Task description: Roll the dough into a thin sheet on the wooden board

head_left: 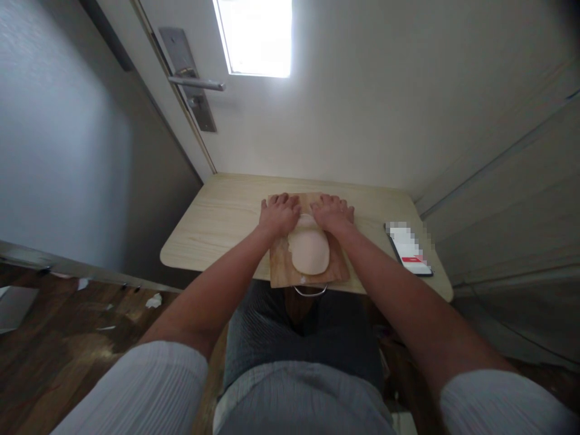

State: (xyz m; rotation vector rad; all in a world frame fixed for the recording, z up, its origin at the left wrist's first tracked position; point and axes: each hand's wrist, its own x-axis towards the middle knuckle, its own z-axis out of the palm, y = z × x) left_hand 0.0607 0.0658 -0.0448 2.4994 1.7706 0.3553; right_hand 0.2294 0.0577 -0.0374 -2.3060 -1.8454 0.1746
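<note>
A flattened oval of pale dough (309, 252) lies on a wooden cutting board (280, 267) set on a small light-wood table (222, 217). My left hand (278, 214) and my right hand (333, 212) rest side by side on the far end of the dough, fingers curled over something hidden beneath them, possibly a rolling pin. The near part of the dough is uncovered and smooth.
A phone (409, 249) with a lit screen lies on the table's right side. A white door with a metal lever handle (196, 82) stands right behind the table. Wooden floor with scraps of paper (154, 300) lies to the left. My lap is under the table's near edge.
</note>
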